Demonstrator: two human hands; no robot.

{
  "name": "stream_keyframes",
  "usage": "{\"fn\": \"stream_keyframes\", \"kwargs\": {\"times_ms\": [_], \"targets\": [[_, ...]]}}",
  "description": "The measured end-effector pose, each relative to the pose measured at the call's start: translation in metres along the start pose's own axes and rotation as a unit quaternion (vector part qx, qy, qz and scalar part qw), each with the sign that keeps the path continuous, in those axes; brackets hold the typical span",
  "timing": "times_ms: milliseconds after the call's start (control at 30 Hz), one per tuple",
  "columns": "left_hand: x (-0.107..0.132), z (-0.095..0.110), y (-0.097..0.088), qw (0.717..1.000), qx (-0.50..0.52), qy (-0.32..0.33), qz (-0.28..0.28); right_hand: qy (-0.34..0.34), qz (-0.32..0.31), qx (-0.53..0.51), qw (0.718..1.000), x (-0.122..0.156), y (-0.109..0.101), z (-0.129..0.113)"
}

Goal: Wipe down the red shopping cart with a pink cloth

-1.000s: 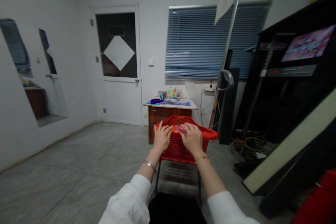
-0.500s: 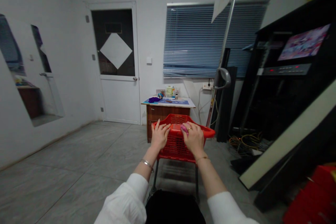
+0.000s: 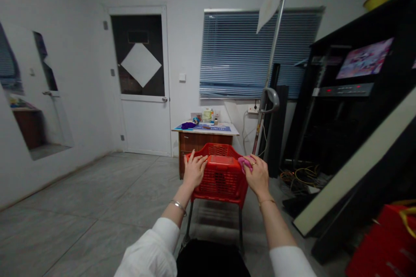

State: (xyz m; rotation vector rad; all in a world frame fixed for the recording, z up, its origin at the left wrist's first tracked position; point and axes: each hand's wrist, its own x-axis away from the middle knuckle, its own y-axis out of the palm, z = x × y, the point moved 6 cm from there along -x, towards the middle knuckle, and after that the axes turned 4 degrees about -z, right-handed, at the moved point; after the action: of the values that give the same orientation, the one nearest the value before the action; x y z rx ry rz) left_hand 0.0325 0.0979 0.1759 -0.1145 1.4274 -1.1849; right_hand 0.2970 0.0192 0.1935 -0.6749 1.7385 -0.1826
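Red plastic, the basket cart (image 3: 218,173) stands directly ahead of the person, long axis running away toward the desk (image 3: 204,135). The left hand (image 3: 194,170) grips its left rim; the right hand (image 3: 258,175), clutching a pink cloth (image 3: 244,162), rests at the right rim.

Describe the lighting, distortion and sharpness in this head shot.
Head view: dim, flat indoor light with a cool cast; the black cabinet at right loses detail in shadow. Wide-angle distortion tilts the pole. The red basket and both hands, left hand and right hand, look slightly soft.
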Motion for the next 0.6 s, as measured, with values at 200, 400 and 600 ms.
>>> {"fn": "stream_keyframes", "kwargs": {"times_ms": [200, 400, 600], "targets": [[0.001, 0.004, 0.001, 1.0, -0.009, -0.002, 0.006, -0.021, -0.022, -0.004, 1.0, 0.002, 0.025, -0.066], [0.001, 0.001, 0.0, 1.0, -0.013, 0.002, -0.005, -0.072, -0.061, 0.008, 0.995, 0.002, 0.027, -0.069], [0.002, 0.002, 0.0, 1.0, -0.009, -0.001, 0.001, -0.006, -0.006, 0.005, 1.0, 0.0, -0.004, 0.012]]}}
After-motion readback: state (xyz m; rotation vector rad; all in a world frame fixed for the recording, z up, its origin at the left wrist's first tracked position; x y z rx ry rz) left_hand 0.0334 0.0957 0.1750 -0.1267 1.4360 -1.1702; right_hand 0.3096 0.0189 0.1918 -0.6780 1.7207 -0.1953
